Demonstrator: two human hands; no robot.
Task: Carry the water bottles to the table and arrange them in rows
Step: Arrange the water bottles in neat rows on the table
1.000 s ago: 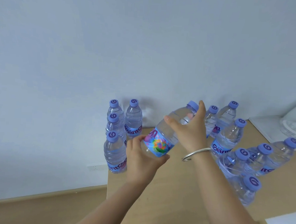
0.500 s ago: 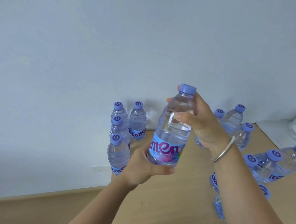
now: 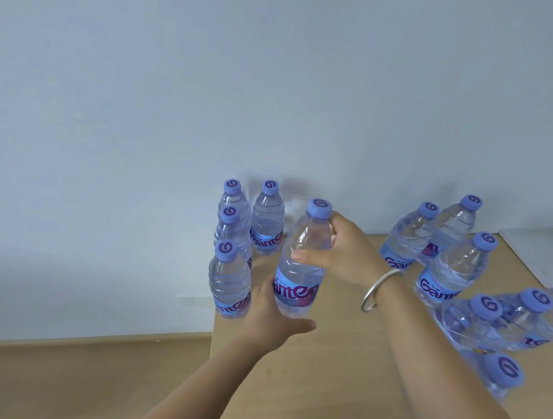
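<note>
The person holds one water bottle upright on or just above the desk: right hand fingers curled round its shoulder, left hand wrapped about its base. It sits just right of the arranged group, four bottles standing at the desk's left edge in a column of three plus one. Well right of the held bottle, the loose bottles, about seven, stand unsorted, so most of the arranging seems left.
</note>
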